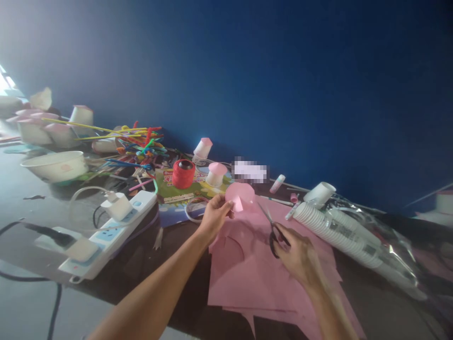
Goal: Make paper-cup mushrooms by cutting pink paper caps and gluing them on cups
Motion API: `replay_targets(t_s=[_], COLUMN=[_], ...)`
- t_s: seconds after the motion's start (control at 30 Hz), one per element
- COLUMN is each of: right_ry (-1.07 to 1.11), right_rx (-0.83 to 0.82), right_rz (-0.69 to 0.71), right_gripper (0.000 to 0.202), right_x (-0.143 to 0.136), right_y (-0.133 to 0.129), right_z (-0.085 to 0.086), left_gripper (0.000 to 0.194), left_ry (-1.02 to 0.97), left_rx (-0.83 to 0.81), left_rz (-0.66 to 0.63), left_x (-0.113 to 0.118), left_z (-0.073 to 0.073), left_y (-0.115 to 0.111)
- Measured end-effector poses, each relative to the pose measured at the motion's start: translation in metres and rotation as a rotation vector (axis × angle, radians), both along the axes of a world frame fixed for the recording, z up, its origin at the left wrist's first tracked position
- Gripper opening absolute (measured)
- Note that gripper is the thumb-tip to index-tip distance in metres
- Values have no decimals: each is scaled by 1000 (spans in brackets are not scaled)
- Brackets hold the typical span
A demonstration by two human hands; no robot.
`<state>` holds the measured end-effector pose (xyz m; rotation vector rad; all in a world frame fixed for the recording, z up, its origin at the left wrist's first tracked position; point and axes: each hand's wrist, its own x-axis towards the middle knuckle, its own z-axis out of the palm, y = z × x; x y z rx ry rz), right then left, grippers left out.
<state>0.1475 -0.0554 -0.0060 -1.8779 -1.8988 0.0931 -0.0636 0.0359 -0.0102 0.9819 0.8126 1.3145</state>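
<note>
Between the thumb and fingers of my left hand (216, 213) is a round pink paper disc (240, 192), with a small flap folded at its lower edge. My right hand (299, 252) grips a pair of scissors (272, 224) by the dark handles. Their blades point up and left toward the disc, apart from each other at the tips as far as I can see. Below both hands lie pink paper sheets (258, 278), stacked unevenly, with a curved cut outline in the upper one. Just beyond the disc stands a paper cup with a pink paper top (216, 174).
A red spool of thread (183, 174) stands behind my left hand. At left are a power strip (109, 236) with plugs, a white bowl (54, 166) and colourful pipe cleaners (141, 139). On the right lie stacked paper cups (336, 236) in plastic and a glue stick (277, 183).
</note>
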Motion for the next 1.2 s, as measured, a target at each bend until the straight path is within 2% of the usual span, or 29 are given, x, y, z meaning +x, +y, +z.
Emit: replay_targets(t_s=[0.13,0.3,0.4,0.5,0.57,0.63,0.7,0.8,1.0,1.1,1.2], right_ry=[-185,-153,-106,49,270,472,612,683,559,481,502], right_rx=[-104,-228,-240,-150,-108,-117,-107,-59,-43,3,33], right_rz=[-116,-139,-102,-97,-63,-1,41,79,135,76,20], right_gripper=[48,51,42,35,39,44,43,32,27,26,23], right_x=[-9,-11,-5,-3,-5,-9,-14,-18,-18,-17,-19], right_y=[2,-4,-6,-2,6,16,27,38,38,35,34], right_z=[-1,5,18,39,49,53,48,33,17,12,7], left_gripper=[17,15,13,13,13,13,13,13,12,14,19], left_ry=[-27,68,191,275,298,310,320,330,406,415,421], left_rx=[8,81,138,181,193,199,203,187,138,91,40], left_rz=[-49,-90,-79,-100,-146,-193,-224,-258,-251,-275,-297], left_x=[2,1,1,1,1,2,3,4,7,8,9], left_z=[2,1,0,-1,-1,0,0,-1,-3,0,3], left_y=[-2,-4,-4,-4,-6,-8,-11,-14,-13,-14,-17])
